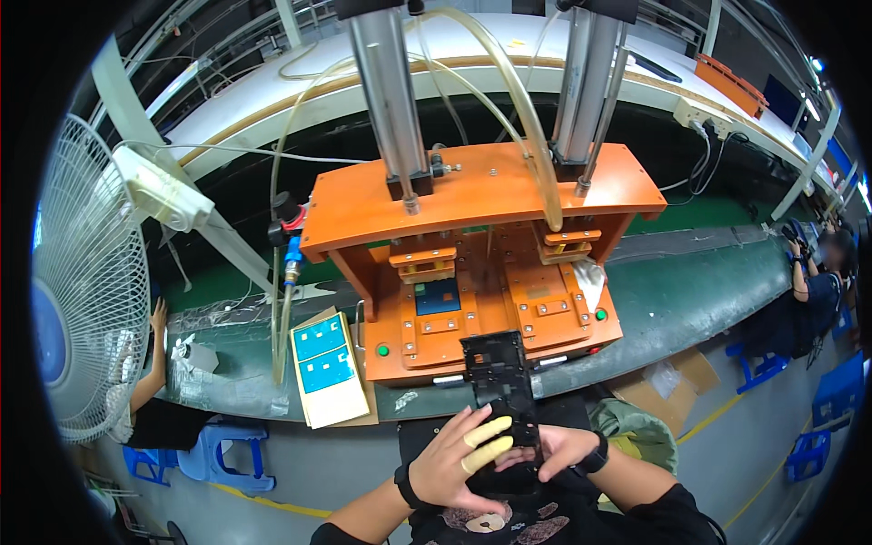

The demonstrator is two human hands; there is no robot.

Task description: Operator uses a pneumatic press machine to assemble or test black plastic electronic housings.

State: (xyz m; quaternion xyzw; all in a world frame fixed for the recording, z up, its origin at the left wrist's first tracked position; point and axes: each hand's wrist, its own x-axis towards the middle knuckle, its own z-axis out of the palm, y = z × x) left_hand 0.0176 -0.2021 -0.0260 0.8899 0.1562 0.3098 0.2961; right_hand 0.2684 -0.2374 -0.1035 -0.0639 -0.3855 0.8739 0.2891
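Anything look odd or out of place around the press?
Mainly one thing: a crumpled white wad, possibly cloth or plastic, is bunched beside the right station of the orange press, among rigid hardware. The pale yellow board bearing blue sheets also lies askew to the press. No spill shows.

I can read no words, numbers or signs here. On the near face of the orange press (509,195), the left pale strip (448,380) and right pale strip (549,361) are too small for me to make out.
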